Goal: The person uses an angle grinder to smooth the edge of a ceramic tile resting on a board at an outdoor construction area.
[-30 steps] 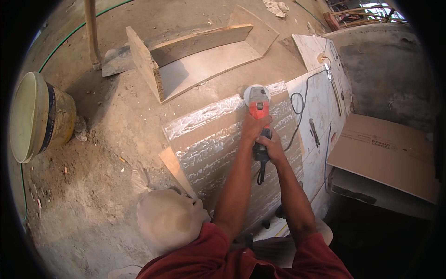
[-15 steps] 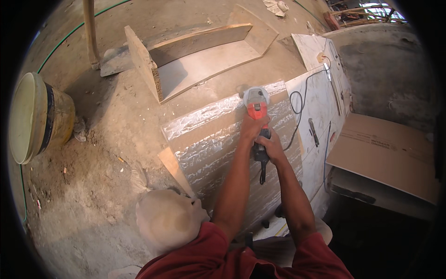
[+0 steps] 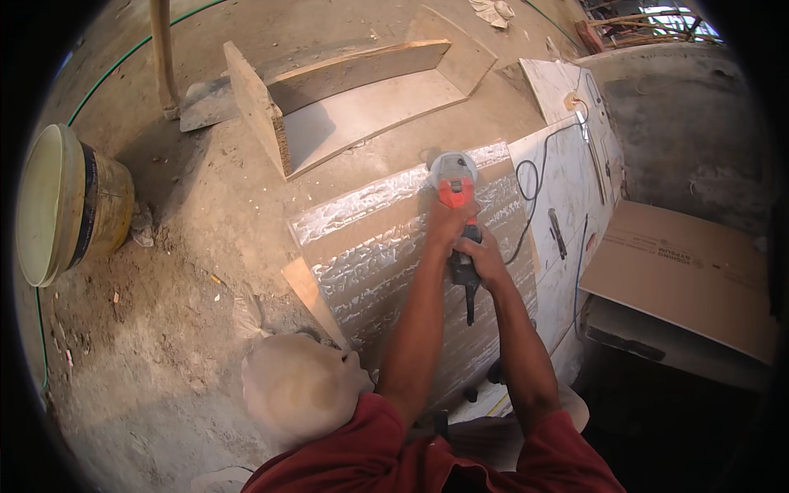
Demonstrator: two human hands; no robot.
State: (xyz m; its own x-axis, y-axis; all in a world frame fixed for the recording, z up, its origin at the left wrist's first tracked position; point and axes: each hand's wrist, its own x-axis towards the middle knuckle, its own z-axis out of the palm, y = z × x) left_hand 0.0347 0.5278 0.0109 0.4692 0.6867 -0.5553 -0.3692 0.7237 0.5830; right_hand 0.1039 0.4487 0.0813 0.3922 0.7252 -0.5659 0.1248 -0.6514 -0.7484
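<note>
An angle grinder (image 3: 457, 191), red and black with a grey head and a round disc, is held in both my hands. Around its front body my left hand (image 3: 448, 225) is closed, just behind the red part. My right hand (image 3: 483, 257) grips the black rear of the body, where the cord leaves. The disc end rests at or just over the far edge of a brown board (image 3: 386, 255) striped with crinkled silvery bands. Whether the disc touches the board cannot be made out. The power cord (image 3: 527, 234) loops to the right over a pale panel.
A bucket (image 3: 107, 201) stands at the left. Beyond the board lies an open wooden box form (image 3: 374, 111). White marked panels (image 3: 549, 177) with a hand tool (image 3: 557, 233) are at the right, beside a brown gypsum-type sheet (image 3: 678, 275). A wooden post (image 3: 163, 62) rises at the far left.
The grinder's rear end and cord have shifted slightly to the right, and its head looks turned a little. Both hands keep their grip. The whole view has shifted slightly.
</note>
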